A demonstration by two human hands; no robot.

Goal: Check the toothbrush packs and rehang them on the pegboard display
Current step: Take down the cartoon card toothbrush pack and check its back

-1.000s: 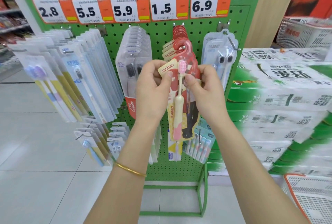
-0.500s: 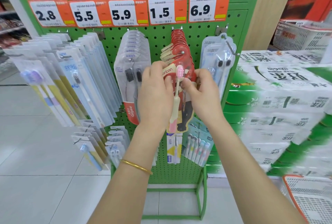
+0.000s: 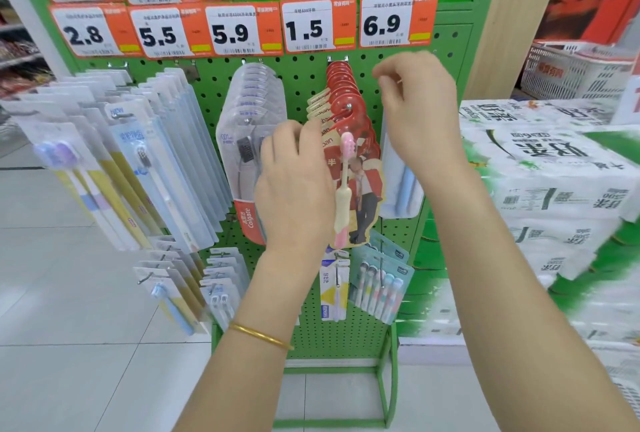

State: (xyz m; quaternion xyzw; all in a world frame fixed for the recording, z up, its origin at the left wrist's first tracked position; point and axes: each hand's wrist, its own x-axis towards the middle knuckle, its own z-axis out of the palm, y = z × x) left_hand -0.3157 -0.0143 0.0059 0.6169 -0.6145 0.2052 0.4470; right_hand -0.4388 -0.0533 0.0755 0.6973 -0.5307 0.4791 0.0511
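The red toothbrush pack (image 3: 360,168) is being held up by its peg (image 3: 349,106) on the green pegboard (image 3: 301,85). Its left edge is being pinched in the grip of the left hand (image 3: 294,182). The right hand (image 3: 419,112) is being held raised beside it, its fingers curled. Whether its grip is pinching anything cannot be told.

Green-white cartons (image 3: 554,189) stacked at right, white basket (image 3: 575,76) behind them.

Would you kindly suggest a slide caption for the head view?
Left hand holds the red toothbrush pack on its peg; right hand hovers at the green pegboard.
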